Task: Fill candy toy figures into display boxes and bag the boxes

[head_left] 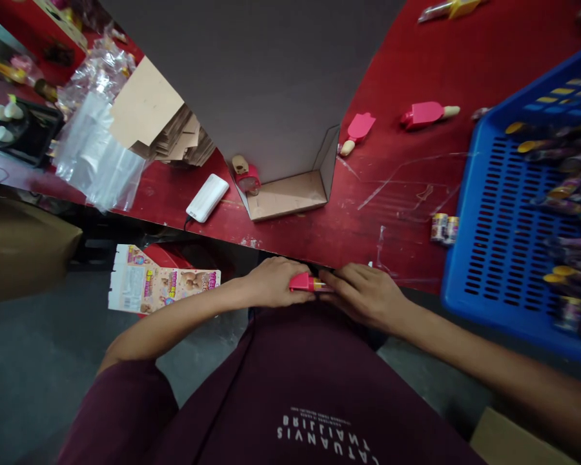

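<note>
Close to my body, at the table's front edge, my left hand (pixel 281 282) is closed around the pink end of a small pink item (pixel 301 282). My right hand (pixel 363 292) pinches its other end, where a clear tube with a label shows. On the red table (pixel 290 240) in front of me stands an open cardboard box (pixel 290 195), with a pink and tan piece (pixel 246 174) in its left corner. Two pink paddle-shaped pieces with pale handles, one nearer (pixel 361 126) and one farther right (pixel 427 114), lie beyond the box's right side.
A blue basket (pixel 452 258) of wrapped items fills the right side, with two small labelled tubes (pixel 444 228) beside it. Left are a white power bank (pixel 207 198), stacked cardboard (pixel 148 103) and plastic bags (pixel 99 152). A printed box (pixel 162 284) sits below the table edge.
</note>
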A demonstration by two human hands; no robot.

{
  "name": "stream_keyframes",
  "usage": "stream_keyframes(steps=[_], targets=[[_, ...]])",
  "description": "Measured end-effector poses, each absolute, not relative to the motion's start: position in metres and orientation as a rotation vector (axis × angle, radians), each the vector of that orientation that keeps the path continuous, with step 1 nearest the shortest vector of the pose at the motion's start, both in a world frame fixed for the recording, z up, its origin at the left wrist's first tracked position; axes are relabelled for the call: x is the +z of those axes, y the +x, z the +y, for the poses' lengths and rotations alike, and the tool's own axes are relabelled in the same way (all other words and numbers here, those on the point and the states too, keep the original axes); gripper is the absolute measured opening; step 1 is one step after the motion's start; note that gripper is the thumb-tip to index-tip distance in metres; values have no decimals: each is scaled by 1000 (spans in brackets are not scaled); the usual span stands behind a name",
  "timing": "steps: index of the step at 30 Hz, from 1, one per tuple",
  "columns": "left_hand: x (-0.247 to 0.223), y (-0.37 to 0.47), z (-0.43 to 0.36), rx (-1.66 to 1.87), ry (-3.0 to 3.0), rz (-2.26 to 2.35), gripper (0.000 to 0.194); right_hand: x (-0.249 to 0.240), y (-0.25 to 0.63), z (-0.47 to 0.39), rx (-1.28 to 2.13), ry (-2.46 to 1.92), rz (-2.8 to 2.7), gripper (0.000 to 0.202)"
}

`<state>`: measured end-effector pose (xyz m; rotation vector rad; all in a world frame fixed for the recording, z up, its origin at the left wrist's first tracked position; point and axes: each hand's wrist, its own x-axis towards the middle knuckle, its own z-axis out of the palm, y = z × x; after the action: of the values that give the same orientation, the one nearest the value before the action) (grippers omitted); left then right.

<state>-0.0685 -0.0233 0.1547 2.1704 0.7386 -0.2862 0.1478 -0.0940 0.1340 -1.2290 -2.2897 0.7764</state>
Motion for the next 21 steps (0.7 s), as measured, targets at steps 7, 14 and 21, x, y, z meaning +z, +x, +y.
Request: stream_keyframes(steps=[7, 14, 21], targets=[[162, -66, -35, -262, 2175, 687, 25, 137, 145, -106, 785, -1040, -2300, 29], [159, -69, -39, -402, 2318, 728, 28, 144, 134, -96, 1881, -1534, -1590, 50], [158, -70, -27, -384, 2262, 943, 52, 140, 121, -85, 731, -1338, -2358, 55]])
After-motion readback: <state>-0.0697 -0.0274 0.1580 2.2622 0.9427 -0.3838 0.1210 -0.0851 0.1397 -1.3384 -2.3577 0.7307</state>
